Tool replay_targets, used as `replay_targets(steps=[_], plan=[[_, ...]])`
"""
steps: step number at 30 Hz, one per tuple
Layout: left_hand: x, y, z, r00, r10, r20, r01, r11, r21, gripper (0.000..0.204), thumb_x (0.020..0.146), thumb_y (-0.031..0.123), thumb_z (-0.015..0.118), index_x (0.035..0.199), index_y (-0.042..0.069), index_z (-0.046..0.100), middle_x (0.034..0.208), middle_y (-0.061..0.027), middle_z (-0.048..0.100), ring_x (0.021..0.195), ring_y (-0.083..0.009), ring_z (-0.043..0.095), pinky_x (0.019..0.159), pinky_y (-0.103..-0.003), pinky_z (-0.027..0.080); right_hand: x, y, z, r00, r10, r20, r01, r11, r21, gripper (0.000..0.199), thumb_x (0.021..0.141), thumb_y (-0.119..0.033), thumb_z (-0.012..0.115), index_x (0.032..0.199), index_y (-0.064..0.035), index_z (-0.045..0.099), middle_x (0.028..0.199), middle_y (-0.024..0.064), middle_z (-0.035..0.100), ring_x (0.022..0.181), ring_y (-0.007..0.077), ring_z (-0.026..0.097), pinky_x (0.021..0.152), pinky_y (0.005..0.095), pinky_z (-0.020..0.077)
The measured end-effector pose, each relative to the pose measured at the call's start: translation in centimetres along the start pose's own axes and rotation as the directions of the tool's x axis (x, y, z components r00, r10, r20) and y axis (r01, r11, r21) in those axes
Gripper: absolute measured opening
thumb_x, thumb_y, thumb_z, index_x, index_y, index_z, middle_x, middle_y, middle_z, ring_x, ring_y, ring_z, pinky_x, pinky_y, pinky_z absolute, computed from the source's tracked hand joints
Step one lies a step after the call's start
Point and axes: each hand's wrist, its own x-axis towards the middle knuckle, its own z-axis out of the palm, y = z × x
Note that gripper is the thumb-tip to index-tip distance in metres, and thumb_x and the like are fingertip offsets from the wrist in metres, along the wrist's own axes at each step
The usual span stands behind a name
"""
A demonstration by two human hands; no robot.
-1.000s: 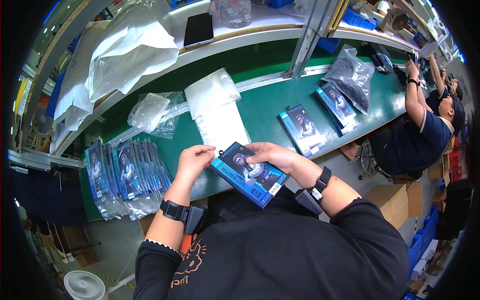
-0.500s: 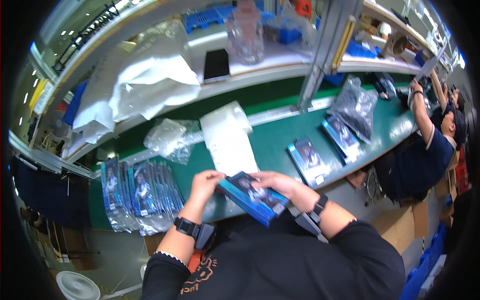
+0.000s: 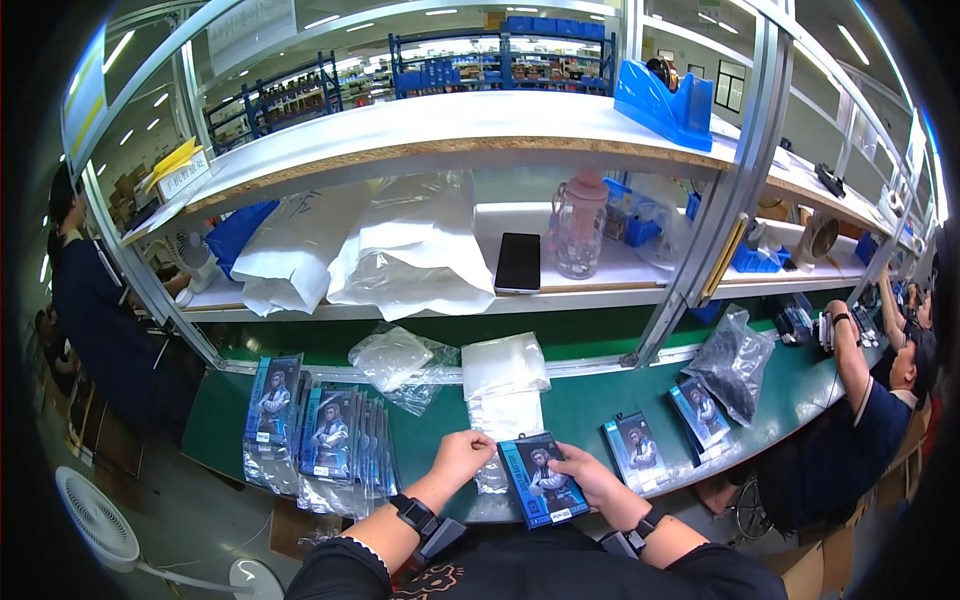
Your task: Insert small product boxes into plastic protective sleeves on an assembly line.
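A flat black and blue retail box (image 3: 545, 480) with a printed figure on its front is held in front of my body. My right hand (image 3: 592, 477) grips its right side, thumb on the front face. My left hand (image 3: 463, 456) is closed in a pinch at the box's upper left edge; what its fingertips hold, if anything, I cannot make out. Just behind the box lies a stack of clear plastic bags (image 3: 506, 365), partly hidden by it. To the left, several similar boxes in clear bags (image 3: 335, 440) stand in a row. On the right lie two more boxes, one of them this box (image 3: 634, 447).
A crumpled clear bag (image 3: 400, 365) and a grey plastic bag (image 3: 735, 365) lie on the green table (image 3: 570, 400). The shelf above holds white bags (image 3: 415, 250), a dark phone (image 3: 518, 262) and a bottle (image 3: 580, 230). A co-worker (image 3: 850, 450) sits at the right.
My view has tilted up, showing more shelving. The box has turned from slanted to nearly upright, its front facing me. My right hand keeps its hold; my left hand stays near its left edge.
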Motion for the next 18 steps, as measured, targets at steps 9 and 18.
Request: replay_targets(steps=[9,18], plan=[[-0.3,-0.4,1.3,0.915,0.33,-0.233,-0.256,0.919,0.3,0.009,0.072,0.009,0.064,0.076,0.001,0.063,0.076,-0.0121,0.058,0.065,-0.0256,0.059,0.062,-0.031,0.048,0.4,1.0,1.8,0.967,-0.049,-0.249,0.059,0.998,0.03,0.038,0.083,0.001,0.054,0.117,0.0087,0.038,0.096,0.0159,0.058,0.08,0.0226,0.062,0.068,0.0346,0.0547],[-0.9,1.1,1.0,0.959,0.284,0.024,-0.281,0.932,0.23,0.01,0.074,0.009,0.061,0.079,0.001,0.063,0.077,-0.0129,0.059,0.071,-0.028,0.06,0.063,-0.034,0.048,1.1,1.1,1.5,0.952,0.018,-0.304,0.016,0.994,0.109,0.021,0.08,-0.007,0.063,0.089,0.0074,0.05,0.083,0.013,0.06,0.072,0.0193,0.062,0.065,0.0318,0.0536]])
